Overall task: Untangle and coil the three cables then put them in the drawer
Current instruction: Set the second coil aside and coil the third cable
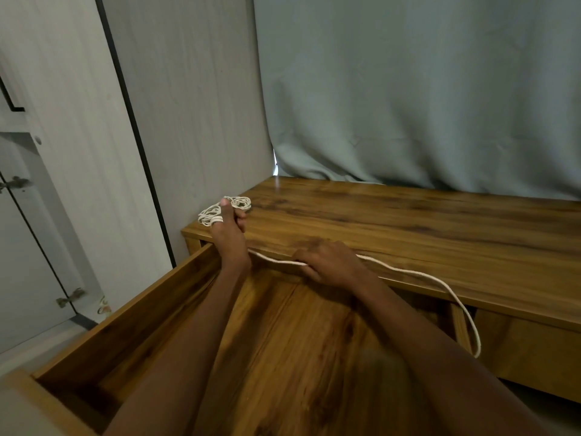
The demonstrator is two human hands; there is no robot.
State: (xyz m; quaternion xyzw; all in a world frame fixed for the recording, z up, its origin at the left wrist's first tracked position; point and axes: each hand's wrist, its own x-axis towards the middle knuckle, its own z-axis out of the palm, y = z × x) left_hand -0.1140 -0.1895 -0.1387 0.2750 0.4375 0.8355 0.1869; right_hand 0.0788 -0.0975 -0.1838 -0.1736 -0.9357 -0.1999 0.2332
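Note:
A white cord (418,273) runs from a small coil (211,212) at the desk's left corner, across the desk's front edge, and hangs down on the right. My left hand (231,237) holds the coil, with loops wound round the thumb. My right hand (330,262) pinches the straight stretch of cord just right of the left hand. The wooden drawer (132,313) stands pulled out beneath both forearms. I see only this one cord.
The wooden desk top (408,221) stretches to the right under a grey-green curtain (408,105). A pale wardrobe panel (188,105) stands at the left, with a white cabinet door (28,247) beyond it.

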